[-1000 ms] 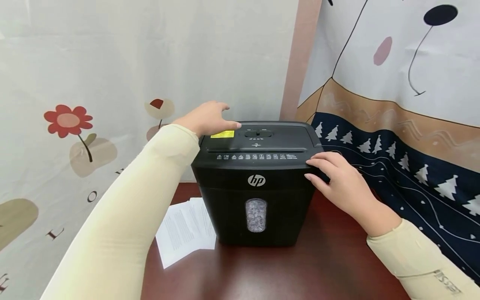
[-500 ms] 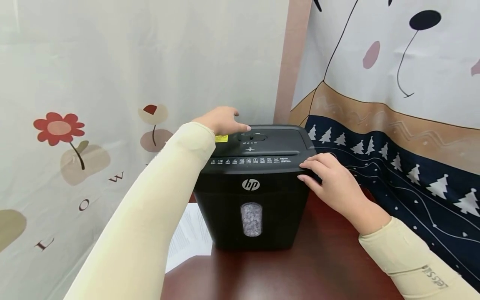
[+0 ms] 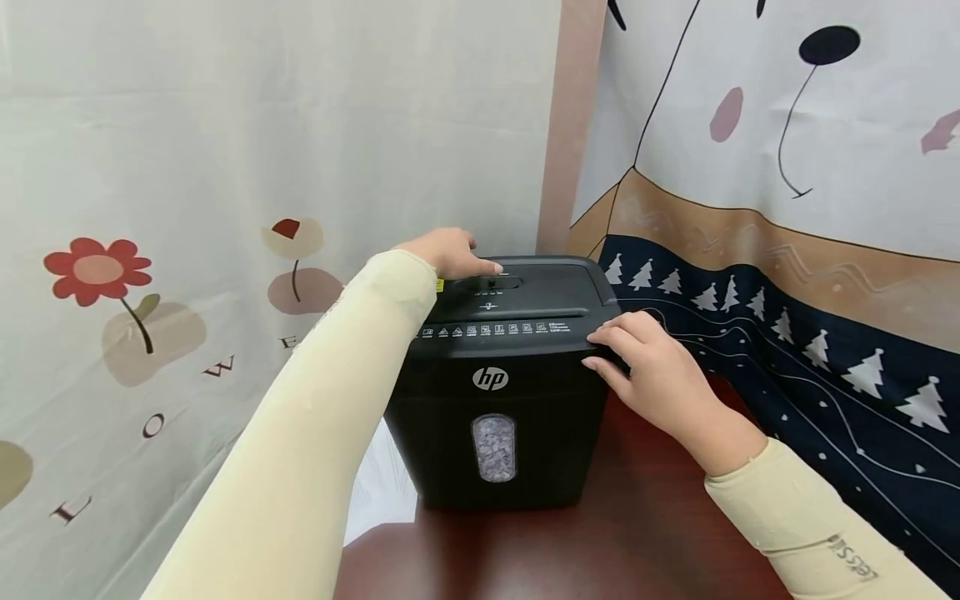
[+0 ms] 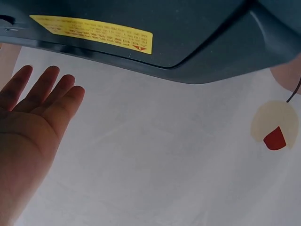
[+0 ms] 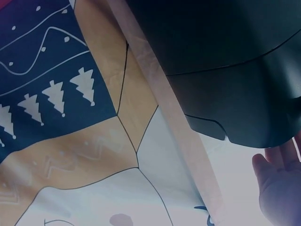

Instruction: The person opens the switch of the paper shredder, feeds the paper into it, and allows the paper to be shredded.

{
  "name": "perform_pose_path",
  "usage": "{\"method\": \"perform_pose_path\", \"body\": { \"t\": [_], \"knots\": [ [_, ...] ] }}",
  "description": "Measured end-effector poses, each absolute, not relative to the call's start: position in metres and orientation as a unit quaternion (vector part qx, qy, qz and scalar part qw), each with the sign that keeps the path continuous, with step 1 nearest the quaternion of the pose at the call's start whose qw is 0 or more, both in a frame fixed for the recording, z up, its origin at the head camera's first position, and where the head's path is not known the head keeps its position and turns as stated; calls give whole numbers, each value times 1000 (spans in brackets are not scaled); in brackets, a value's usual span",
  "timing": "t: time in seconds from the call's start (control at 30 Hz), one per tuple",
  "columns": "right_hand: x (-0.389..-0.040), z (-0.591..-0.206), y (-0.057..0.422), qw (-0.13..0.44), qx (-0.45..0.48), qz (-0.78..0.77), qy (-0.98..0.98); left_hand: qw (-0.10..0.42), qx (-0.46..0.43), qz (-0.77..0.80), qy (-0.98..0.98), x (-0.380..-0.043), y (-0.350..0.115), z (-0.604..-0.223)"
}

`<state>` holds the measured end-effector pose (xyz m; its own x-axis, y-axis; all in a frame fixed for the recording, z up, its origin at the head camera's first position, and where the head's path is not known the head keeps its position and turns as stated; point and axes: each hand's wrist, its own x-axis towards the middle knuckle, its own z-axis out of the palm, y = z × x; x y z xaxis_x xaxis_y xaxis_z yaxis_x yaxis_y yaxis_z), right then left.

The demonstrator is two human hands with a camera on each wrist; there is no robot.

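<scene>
A black paper shredder (image 3: 491, 433) stands upright on the dark red table, with an hp logo and a small window showing shredded paper. My left hand (image 3: 452, 252) reaches over its back edge, thumb tip close to the slider switch (image 3: 504, 283) on the lid. In the left wrist view that hand's fingers (image 4: 44, 92) extend straight behind the lid, near a yellow label (image 4: 99, 34). At the front right corner, my right hand (image 3: 660, 375) touches the top edge with its fingertips, thumb lower on the front. The right wrist view shows those fingers (image 5: 275, 162) beside the corner.
White paper sheets (image 3: 381, 487) lie on the table (image 3: 540, 554) left of the shredder, partly covered by the left sleeve. Behind hangs a pale curtain (image 3: 420, 108) with flower prints. A patterned navy cloth (image 3: 757, 367) hangs along the right side.
The view has shifted, so the shredder sits a little lower and further left. My left hand has moved right along the back edge, bringing the thumb nearer the switch. My right hand stays at the corner.
</scene>
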<state>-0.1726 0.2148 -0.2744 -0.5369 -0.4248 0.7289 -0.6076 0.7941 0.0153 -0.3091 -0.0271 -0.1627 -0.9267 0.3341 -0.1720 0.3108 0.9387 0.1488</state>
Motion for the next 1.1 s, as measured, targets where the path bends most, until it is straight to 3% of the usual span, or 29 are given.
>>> {"method": "perform_pose_path", "body": {
  "t": [1.1],
  "knots": [
    [-184,-280,219,407,338,165,-832,100,109,47,988,-304,-15,-172]
  ]
}}
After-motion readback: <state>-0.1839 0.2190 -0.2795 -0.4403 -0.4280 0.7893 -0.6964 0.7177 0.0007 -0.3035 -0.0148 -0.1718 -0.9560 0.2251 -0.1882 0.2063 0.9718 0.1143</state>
